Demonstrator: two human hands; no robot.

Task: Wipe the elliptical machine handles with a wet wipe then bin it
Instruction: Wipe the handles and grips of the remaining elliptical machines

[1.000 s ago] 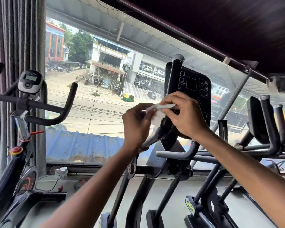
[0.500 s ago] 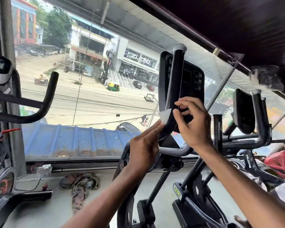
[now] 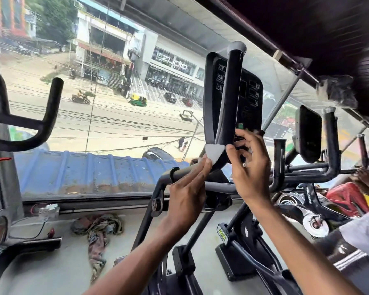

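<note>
The elliptical's black upright handle [image 3: 229, 99] rises in front of its console [image 3: 250, 96]. A white wet wipe [image 3: 213, 151] is wrapped round the handle's lower bend. My left hand [image 3: 188, 188] comes up from below, and its straight fingertips press the wipe's left edge against the handle. To the right is my right hand [image 3: 249, 167], with its thumb on the wipe's right corner and its curled fingers behind the handle, pinching the wipe there. A second, horizontal handlebar [image 3: 219, 186] runs under both hands.
An exercise bike's handlebar [image 3: 45, 124] stands at the left. More ellipticals [image 3: 328, 145] crowd the right, where another person's hand [image 3: 364, 177] reaches in. A crumpled rag [image 3: 98, 228] lies on the floor below the big window [image 3: 115, 103]. No bin is in view.
The view has swung left and closer. Both hands brought the wipe from in front of the handle onto its lower bend and spread it there, the left fingers straightening against it.
</note>
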